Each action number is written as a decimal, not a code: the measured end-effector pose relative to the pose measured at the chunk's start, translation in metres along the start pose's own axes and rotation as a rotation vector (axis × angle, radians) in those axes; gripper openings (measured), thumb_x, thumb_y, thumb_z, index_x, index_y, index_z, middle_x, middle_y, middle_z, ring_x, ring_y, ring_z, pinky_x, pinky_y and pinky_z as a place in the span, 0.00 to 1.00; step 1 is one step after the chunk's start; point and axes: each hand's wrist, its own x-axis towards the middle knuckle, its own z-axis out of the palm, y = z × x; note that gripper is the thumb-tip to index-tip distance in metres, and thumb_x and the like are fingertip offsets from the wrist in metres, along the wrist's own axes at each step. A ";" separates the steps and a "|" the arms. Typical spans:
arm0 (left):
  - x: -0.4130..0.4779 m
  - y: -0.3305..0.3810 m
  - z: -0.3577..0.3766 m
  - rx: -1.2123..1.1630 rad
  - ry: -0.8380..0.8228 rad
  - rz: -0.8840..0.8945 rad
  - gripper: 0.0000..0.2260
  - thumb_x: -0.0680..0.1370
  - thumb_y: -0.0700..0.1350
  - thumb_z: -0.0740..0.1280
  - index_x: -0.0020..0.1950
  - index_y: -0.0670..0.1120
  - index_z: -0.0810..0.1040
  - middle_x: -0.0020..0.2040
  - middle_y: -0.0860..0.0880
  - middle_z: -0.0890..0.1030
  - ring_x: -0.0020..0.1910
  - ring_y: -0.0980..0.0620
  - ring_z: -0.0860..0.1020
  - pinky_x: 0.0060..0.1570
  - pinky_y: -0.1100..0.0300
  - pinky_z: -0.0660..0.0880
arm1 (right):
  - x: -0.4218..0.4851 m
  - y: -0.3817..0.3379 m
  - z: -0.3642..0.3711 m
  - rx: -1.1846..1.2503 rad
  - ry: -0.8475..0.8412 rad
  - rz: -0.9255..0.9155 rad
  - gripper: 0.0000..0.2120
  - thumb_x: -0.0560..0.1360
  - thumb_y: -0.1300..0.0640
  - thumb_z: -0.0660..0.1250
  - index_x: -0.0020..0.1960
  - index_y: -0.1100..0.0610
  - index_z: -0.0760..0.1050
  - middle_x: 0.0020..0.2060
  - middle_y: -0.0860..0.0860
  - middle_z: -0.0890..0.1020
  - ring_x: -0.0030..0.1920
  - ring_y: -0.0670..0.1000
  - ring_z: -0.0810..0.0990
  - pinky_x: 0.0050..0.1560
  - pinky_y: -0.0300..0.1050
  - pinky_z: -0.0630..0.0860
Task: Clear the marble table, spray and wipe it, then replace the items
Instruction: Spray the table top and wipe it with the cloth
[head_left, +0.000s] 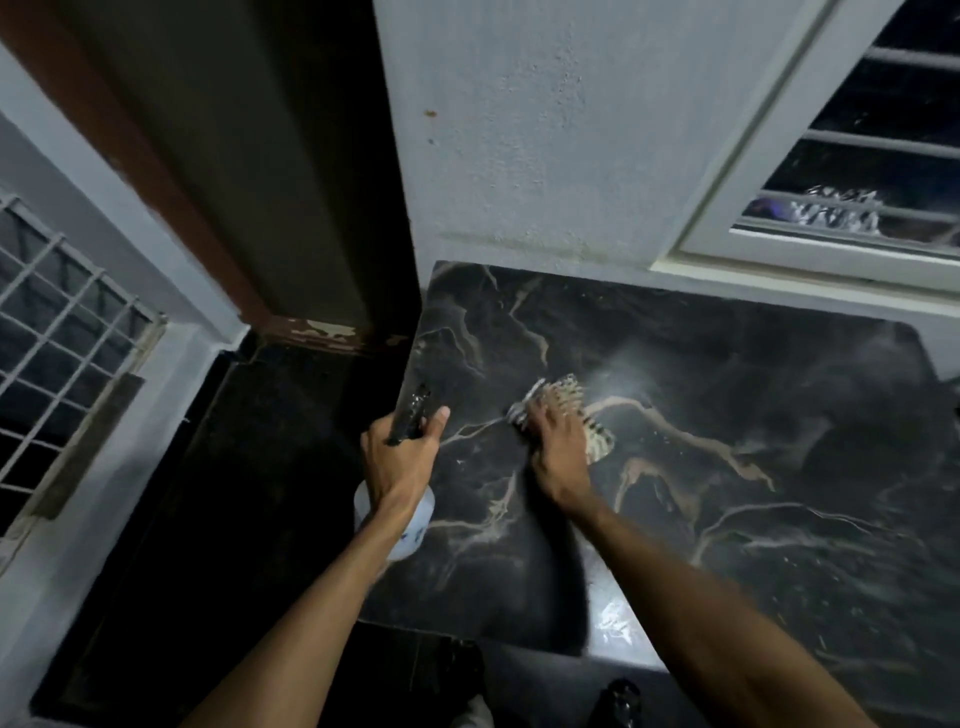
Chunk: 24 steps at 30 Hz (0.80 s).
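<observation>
Print on spray bottle (413, 522) unreadable, left hand (402, 454) gripping it; right hand (556, 441) presses cloth (597, 439) onto marble table (727, 405).

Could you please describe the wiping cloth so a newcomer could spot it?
On the dark marble table below the window, the right hand presses a crumpled cloth left of centre. Unlike the white spray bottle nearby, it is striped and lies on the stone.

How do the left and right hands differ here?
The left hand grips the bottle, fingers curled round its neck; the right hand presses a cloth, fingers fairly flat. The left hand is held up at the left edge of the table; the right hand bears down on its top. Both are bare and over the table's left part.
</observation>
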 end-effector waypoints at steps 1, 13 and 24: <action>-0.011 0.005 0.006 -0.002 -0.013 -0.001 0.16 0.73 0.52 0.76 0.33 0.42 0.80 0.30 0.50 0.80 0.38 0.46 0.81 0.42 0.54 0.77 | -0.024 0.002 -0.002 -0.031 -0.067 -0.111 0.35 0.68 0.61 0.58 0.76 0.54 0.67 0.79 0.57 0.60 0.79 0.63 0.56 0.78 0.61 0.52; -0.161 0.044 0.133 0.062 -0.229 0.086 0.14 0.73 0.53 0.76 0.35 0.45 0.82 0.35 0.46 0.84 0.43 0.42 0.82 0.46 0.47 0.79 | -0.205 0.115 -0.042 -0.001 -0.051 -0.183 0.37 0.67 0.63 0.62 0.76 0.52 0.67 0.79 0.53 0.60 0.79 0.60 0.56 0.78 0.57 0.52; -0.308 0.056 0.217 0.188 -0.325 0.152 0.23 0.74 0.50 0.76 0.25 0.50 0.68 0.24 0.53 0.71 0.29 0.47 0.75 0.37 0.56 0.71 | -0.299 0.298 -0.153 0.071 0.315 0.474 0.35 0.65 0.68 0.62 0.72 0.55 0.72 0.76 0.57 0.66 0.76 0.62 0.62 0.75 0.60 0.62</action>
